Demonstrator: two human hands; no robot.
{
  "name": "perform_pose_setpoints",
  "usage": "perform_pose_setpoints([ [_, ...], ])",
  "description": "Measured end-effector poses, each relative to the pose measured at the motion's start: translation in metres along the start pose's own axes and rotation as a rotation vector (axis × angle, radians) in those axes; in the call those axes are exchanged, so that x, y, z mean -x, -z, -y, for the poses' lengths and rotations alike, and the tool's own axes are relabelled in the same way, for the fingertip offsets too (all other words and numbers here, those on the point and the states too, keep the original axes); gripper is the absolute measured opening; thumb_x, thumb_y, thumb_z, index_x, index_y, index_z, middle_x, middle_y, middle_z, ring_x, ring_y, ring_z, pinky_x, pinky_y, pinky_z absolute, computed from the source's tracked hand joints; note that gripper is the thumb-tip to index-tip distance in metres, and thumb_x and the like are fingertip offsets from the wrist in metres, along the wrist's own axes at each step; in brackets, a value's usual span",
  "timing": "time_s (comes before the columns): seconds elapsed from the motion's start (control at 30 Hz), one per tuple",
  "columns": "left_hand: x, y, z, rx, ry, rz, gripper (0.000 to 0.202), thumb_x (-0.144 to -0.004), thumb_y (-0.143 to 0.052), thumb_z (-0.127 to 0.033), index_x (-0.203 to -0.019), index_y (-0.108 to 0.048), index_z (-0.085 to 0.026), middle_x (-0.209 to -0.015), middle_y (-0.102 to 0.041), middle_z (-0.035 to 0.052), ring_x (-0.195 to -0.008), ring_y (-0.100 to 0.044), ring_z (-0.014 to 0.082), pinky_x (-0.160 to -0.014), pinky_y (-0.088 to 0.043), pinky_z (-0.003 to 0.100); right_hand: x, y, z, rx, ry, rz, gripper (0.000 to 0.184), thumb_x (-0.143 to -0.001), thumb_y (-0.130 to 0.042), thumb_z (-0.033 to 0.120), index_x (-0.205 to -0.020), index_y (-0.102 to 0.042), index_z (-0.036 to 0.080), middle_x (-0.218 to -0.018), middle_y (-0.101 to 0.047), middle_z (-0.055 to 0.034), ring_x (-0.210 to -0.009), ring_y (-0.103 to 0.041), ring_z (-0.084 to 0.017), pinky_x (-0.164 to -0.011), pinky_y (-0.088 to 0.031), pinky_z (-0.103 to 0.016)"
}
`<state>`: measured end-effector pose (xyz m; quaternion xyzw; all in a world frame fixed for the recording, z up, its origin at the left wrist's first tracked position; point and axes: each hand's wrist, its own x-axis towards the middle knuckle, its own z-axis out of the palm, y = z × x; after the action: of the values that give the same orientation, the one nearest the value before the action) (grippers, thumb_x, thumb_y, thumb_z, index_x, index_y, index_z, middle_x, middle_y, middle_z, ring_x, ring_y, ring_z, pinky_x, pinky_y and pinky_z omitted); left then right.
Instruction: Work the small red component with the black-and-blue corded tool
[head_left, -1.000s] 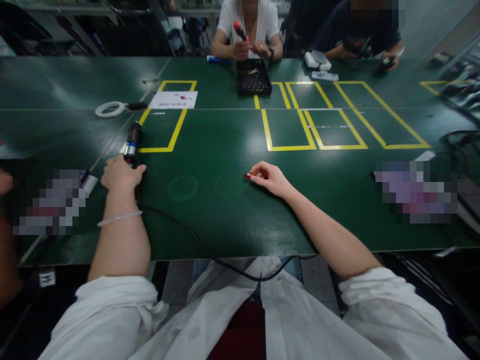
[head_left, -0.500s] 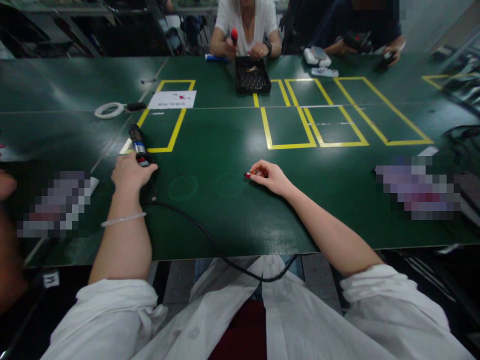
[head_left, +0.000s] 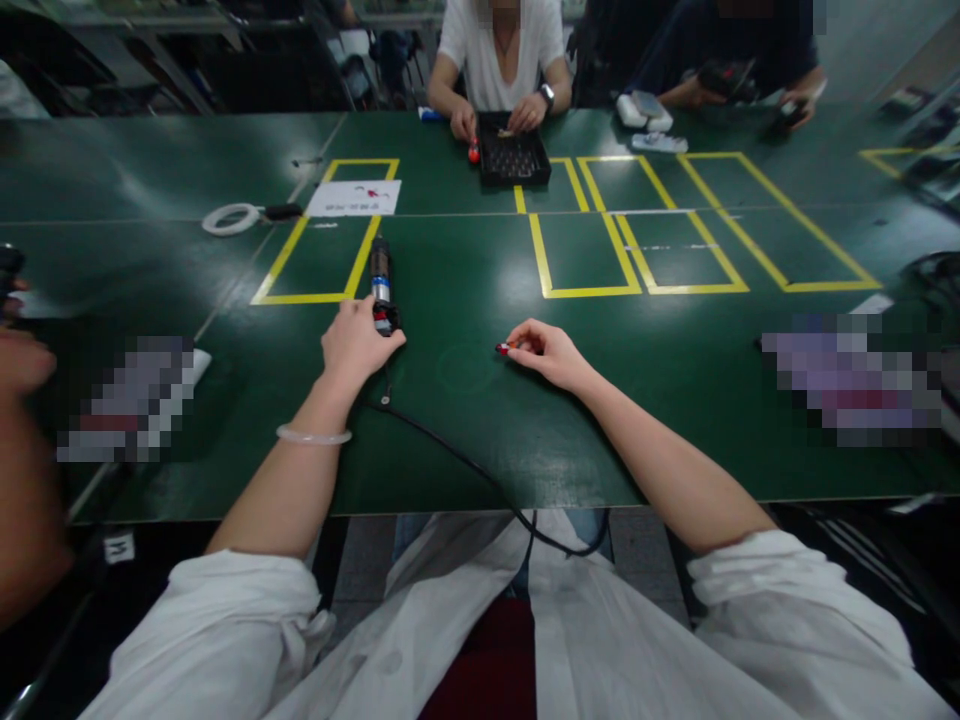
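Note:
My left hand (head_left: 358, 335) is closed around the rear end of a corded electric screwdriver (head_left: 381, 268). The tool is a dark cylinder with a silver and blue band, its narrow tip pointing away from me. A black cord (head_left: 450, 450) runs from near it across the tabletop and over the front edge to my lap. To the right, my right hand (head_left: 547, 352) rests low over the table, thumb and fingers pinched on a small red part (head_left: 503, 349). The fingers cover most of that part, so its kind cannot be made out.
Yellow tape outlines (head_left: 592, 292) mark the green table (head_left: 450, 450). Across from me, a co-worker's hands are at a black tray (head_left: 514, 175). A white printed sheet (head_left: 354, 200) and a coiled white cable (head_left: 229, 219) lie far left. Another person's hand (head_left: 26, 355) is at the left edge.
My left hand has moved right with the electric screwdriver, its cord trailing along. My right hand stays nearly still. The co-worker opposite has lowered a red-ended tool beside the tray.

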<state>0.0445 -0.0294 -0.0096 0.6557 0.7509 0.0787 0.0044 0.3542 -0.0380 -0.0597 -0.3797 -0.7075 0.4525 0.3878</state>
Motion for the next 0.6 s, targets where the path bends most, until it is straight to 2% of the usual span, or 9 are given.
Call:
perform_pose_setpoints([
  [0.17, 0.02, -0.004, -0.041, -0.017, -0.162, 0.003, 0.064, -0.084, -0.059, -0.048, -0.14, -0.048, -0.018, -0.131, -0.052, 0.0153, -0.114, -0.058, 0.0336, -0.089, -0.053, 0.044, 0.0, 0.0, 0.001, -0.013, 0.004, -0.01, 0.023, -0.079, -0.07, 0.035, -0.092, -0.06, 0.018, -0.071, -0.057, 0.0024, -0.06, -0.049, -0.01, -0.06, -0.041, -0.026],
  [0.3, 0.033, -0.006, -0.065, 0.004, -0.255, 0.009, 0.064, -0.085, -0.058, -0.045, -0.141, -0.046, -0.017, -0.13, -0.051, 0.015, -0.113, -0.057, 0.032, -0.089, -0.054, 0.042, -0.001, -0.001, -0.001, -0.05, 0.002, -0.041, 0.021, -0.078, -0.069, 0.033, -0.09, -0.059, 0.019, -0.07, -0.057, 0.0029, -0.06, -0.049, -0.01, -0.059, -0.04, -0.025],
  [0.47, 0.047, -0.008, -0.083, 0.037, -0.322, 0.052, 0.064, -0.087, -0.059, -0.044, -0.143, -0.042, -0.017, -0.132, -0.049, 0.0142, -0.114, -0.057, 0.0301, -0.088, -0.053, 0.039, -0.002, -0.002, -0.005, -0.079, 0.028, -0.08, 0.016, -0.077, -0.067, 0.027, -0.086, -0.057, 0.019, -0.071, -0.055, 0.0032, -0.06, -0.048, -0.01, -0.059, -0.039, -0.026],
  [0.6, 0.055, -0.009, -0.09, 0.056, -0.378, 0.065, 0.064, -0.088, -0.06, -0.045, -0.143, -0.041, -0.019, -0.131, -0.051, 0.0128, -0.113, -0.058, 0.0285, -0.089, -0.052, 0.037, -0.003, -0.002, -0.006, -0.085, 0.044, -0.087, 0.014, -0.077, -0.064, 0.025, -0.086, -0.056, 0.019, -0.074, -0.055, 0.0023, -0.062, -0.049, -0.01, -0.061, -0.041, -0.027],
])
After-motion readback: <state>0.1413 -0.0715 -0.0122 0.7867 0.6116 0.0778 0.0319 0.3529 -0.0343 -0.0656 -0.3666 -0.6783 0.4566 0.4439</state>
